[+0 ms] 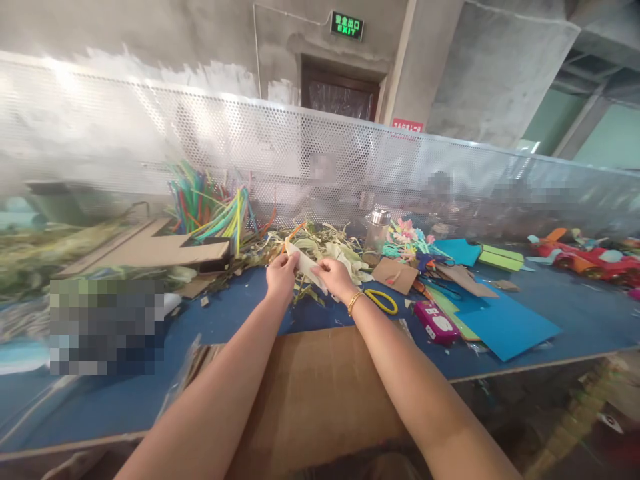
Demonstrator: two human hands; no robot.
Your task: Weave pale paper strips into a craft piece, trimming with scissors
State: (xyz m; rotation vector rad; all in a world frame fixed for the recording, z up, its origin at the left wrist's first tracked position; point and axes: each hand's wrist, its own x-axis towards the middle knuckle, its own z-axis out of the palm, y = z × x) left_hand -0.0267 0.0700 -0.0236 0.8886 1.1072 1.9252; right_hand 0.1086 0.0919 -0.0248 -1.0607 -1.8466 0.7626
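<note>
Both hands pinch one pale strip (306,265), flat and papery like a dried leaf. The left hand (281,275) closes thumb and fingers on its upper end, and the right hand (336,277) nips its lower end, a gold bracelet (355,302) on that wrist. The strip is held just above the blue table (240,313), in front of a loose heap of pale green strips (327,247). A yellow-handled pair of scissors (381,301) lies just beside the right wrist. A flat brown cardboard sheet (310,393) rests under the forearms. Farther right lie a blue paper sheet (505,327), a pink box (436,323) and a glass jar (377,230) with a metal lid. Bright plastic straws (210,203) fan upward on the left against the perforated metal screen (450,173).
</note>
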